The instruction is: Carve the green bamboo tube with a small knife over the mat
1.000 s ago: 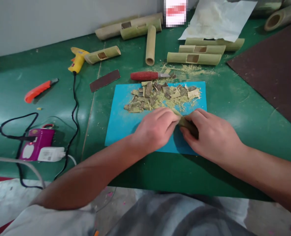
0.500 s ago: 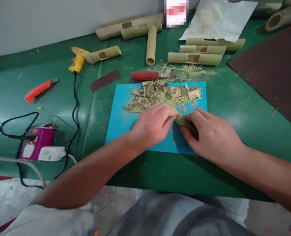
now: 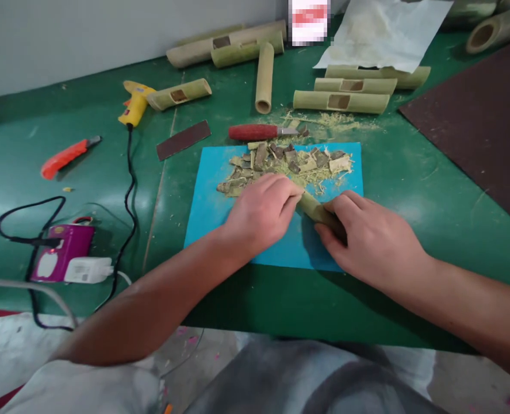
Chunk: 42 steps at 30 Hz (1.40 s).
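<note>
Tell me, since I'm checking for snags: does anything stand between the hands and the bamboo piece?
Nothing visible. The right hand grips the bamboo piece; the left hand is at its far end, though its underside is hidden. The chips lie beyond, on the blue sheet.

No lettering, brand or number can be read; at the top of the frame, right of centre, a white panel (image 3: 309,34) with a red band (image 3: 309,15) is pixelated; at lower left, a white plug adapter (image 3: 97,269) carries a label (image 3: 81,271) of small marks, too blurred to make out; the purple power box (image 3: 74,241) beside it likewise shows nothing legible.
</note>
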Each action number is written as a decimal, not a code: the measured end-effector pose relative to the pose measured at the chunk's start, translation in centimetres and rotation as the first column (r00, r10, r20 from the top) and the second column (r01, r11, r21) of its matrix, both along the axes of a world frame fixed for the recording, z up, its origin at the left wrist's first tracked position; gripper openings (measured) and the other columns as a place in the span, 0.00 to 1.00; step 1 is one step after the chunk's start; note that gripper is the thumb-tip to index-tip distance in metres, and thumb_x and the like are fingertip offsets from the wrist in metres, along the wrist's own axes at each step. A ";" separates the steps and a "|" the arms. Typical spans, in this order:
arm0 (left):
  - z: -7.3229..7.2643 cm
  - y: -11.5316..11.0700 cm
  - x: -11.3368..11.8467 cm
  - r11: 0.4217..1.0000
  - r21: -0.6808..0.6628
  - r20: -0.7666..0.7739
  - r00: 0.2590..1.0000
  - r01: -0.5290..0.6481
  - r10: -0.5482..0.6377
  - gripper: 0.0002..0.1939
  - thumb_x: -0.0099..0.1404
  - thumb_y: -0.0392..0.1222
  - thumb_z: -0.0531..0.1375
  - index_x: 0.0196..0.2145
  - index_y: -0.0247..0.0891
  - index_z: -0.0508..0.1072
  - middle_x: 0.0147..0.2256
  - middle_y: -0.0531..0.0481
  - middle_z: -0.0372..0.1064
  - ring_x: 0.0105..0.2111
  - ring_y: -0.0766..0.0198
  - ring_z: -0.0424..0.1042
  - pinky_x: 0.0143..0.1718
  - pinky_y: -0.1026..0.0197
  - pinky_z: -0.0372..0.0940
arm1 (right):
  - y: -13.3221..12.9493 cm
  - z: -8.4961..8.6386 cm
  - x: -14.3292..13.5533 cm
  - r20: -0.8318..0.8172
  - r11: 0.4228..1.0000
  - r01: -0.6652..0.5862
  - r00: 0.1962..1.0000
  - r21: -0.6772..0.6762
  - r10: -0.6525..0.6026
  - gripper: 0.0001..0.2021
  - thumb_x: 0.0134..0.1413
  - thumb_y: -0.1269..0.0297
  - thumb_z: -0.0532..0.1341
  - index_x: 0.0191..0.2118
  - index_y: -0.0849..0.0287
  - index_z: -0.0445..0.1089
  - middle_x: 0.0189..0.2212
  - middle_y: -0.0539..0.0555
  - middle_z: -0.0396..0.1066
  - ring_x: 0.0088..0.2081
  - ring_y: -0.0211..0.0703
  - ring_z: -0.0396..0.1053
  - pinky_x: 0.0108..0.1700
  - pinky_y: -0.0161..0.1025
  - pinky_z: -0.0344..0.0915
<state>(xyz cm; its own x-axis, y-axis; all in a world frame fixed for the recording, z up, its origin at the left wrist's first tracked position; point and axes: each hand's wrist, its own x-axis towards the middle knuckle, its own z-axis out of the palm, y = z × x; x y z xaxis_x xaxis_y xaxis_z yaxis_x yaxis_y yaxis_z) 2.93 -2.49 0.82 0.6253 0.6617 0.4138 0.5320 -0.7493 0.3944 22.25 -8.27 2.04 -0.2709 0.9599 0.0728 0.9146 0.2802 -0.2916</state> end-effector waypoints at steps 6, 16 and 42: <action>0.0 0.2 0.1 0.998 -0.039 -0.008 0.999 -0.040 0.040 0.08 0.73 0.37 0.55 0.34 0.39 0.71 0.32 0.48 0.73 0.34 0.62 0.72 0.36 0.58 0.66 | 0.0 -0.1 0.0 0.003 1.000 -0.002 1.000 0.004 0.002 0.09 0.61 0.62 0.53 0.34 0.59 0.68 0.32 0.56 0.70 0.31 0.44 0.66 0.29 0.41 0.50; 0.2 0.3 -0.1 0.988 -0.123 -0.076 0.994 -0.092 0.083 0.08 0.72 0.39 0.55 0.34 0.39 0.71 0.31 0.50 0.73 0.31 0.63 0.70 0.32 0.61 0.62 | -0.1 0.0 0.0 0.024 1.000 -0.018 1.000 0.008 0.017 0.10 0.62 0.62 0.53 0.35 0.60 0.68 0.33 0.56 0.71 0.31 0.44 0.66 0.29 0.41 0.51; 0.2 -0.2 0.3 0.983 -0.159 -0.036 0.995 -0.093 0.088 0.08 0.71 0.38 0.56 0.33 0.39 0.71 0.29 0.53 0.72 0.28 0.66 0.69 0.29 0.63 0.59 | 0.0 -0.4 0.0 0.038 0.997 -0.026 0.999 0.068 0.023 0.08 0.61 0.63 0.55 0.35 0.60 0.67 0.32 0.55 0.69 0.30 0.42 0.64 0.29 0.40 0.49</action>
